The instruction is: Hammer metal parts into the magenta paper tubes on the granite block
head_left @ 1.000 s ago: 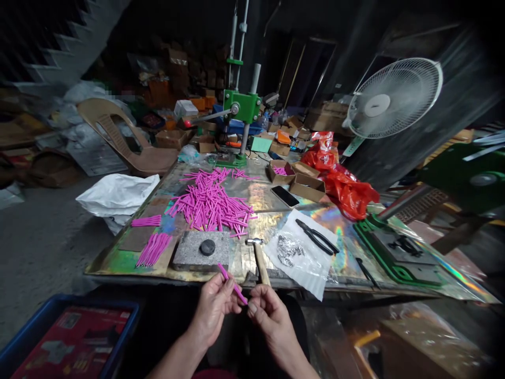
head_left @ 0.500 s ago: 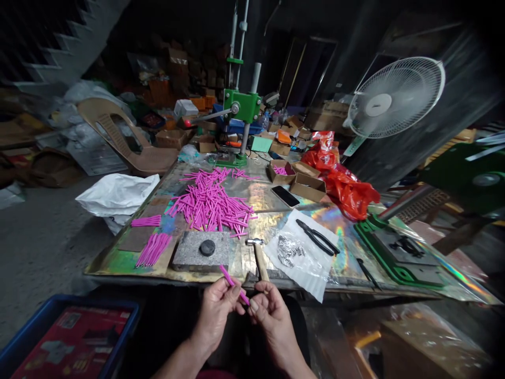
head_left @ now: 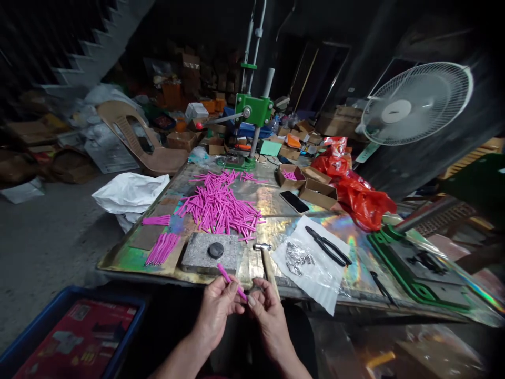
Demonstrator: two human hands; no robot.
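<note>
My left hand [head_left: 217, 307] pinches a thin pink tube [head_left: 229, 279] that slants up to the left, just before the table's near edge. My right hand [head_left: 265, 310] is closed at the tube's lower end, fingertips meeting those of the left hand. Right behind the hands lie a grey stone block [head_left: 211, 251] with a dark round disc [head_left: 215, 249] on it and a hammer [head_left: 268, 260]. A big heap of pink tubes [head_left: 219, 205] covers the table's middle, with two small bundles [head_left: 161, 247] at the left.
A white plastic sheet [head_left: 315, 263] holds black pliers [head_left: 327, 245] and small metal bits [head_left: 296, 258]. Farther off are a phone [head_left: 294, 201], cardboard boxes [head_left: 317, 192], a red bag [head_left: 363, 199], a green press [head_left: 252, 113], a fan [head_left: 416, 105]. A blue crate [head_left: 71, 337] sits lower left.
Both hands stay together on the pink tube, which has slid slightly deeper between my fingers. The camera has shifted, so the table appears moved right and down.
</note>
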